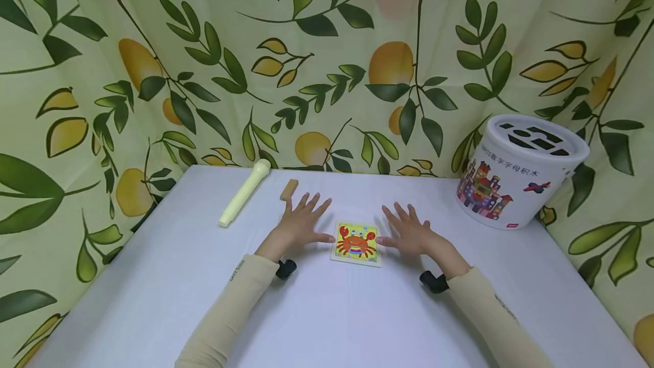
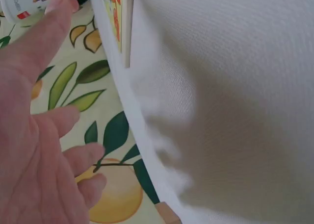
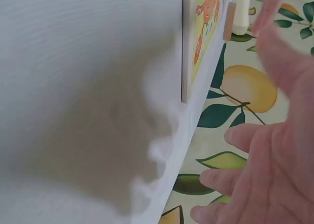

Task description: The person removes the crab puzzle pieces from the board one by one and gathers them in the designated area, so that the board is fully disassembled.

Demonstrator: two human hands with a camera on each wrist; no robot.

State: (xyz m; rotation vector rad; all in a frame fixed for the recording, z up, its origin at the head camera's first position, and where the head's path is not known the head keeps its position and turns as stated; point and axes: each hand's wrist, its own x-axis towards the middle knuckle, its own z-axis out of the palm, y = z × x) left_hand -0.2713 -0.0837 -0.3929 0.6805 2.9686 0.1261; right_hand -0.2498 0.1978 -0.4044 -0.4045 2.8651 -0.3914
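Note:
A square picture board with a red crab on yellow (image 1: 356, 243) lies flat on the white table between the two hands. To its left, the left hand (image 1: 298, 225) is spread with straight fingers, its thumb close to the board's edge. On the other side the right hand (image 1: 409, 233) is likewise spread, thumb toward the board. Neither hand holds anything. Both wrist views show the left palm (image 2: 29, 136) and right palm (image 3: 274, 170) raised above the table, casting shadows, with the board's edge beyond. Whether the thumbs touch the board I cannot tell.
A small tan wooden block (image 1: 289, 189) lies just beyond the left hand. Left of it is a pale yellow stick with a rounded end (image 1: 245, 192). A white bucket with a slotted lid (image 1: 516, 178) stands at the back right, near the leaf-patterned curtain (image 1: 327, 112).

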